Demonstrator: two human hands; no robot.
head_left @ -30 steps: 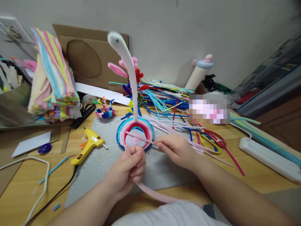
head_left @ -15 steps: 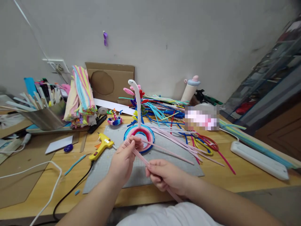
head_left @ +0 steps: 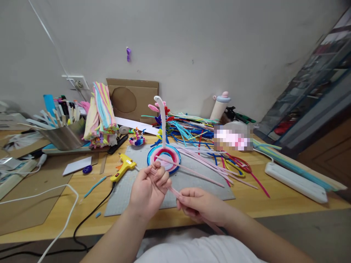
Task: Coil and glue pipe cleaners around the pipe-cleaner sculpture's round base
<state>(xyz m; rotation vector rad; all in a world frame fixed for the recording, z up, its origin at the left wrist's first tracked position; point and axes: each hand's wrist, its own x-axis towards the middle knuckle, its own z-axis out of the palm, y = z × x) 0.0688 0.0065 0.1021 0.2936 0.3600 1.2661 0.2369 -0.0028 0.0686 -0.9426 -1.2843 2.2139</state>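
Observation:
Pale pink pipe cleaners (head_left: 174, 192) run from my left hand (head_left: 150, 186) to my right hand (head_left: 201, 204). Both hands are closed on them; the left has its fingers curled with the palm turned up, the right pinches them lower down. The far ends trail below my right hand. Just beyond my left hand lies a round coil of blue, white, pink and red pipe cleaners (head_left: 177, 162), from which a white upright stem (head_left: 163, 124) with a bent top rises. One loose pink pipe cleaner (head_left: 197, 174) slants across the coil and the grey mat (head_left: 123, 199).
Left of the mat lies a yellow glue gun (head_left: 123, 167) with a black cord. Several loose pink pipe cleaners (head_left: 208, 162) spread to the right, near a white power strip (head_left: 296, 182). Behind stand a metal holder (head_left: 64, 137), striped bundles (head_left: 104, 106) and a bottle (head_left: 219, 106).
My left hand has rolled palm-up, its fingers curling around the pink pipe cleaners. My right hand keeps its pinch. The whole view has shifted slightly.

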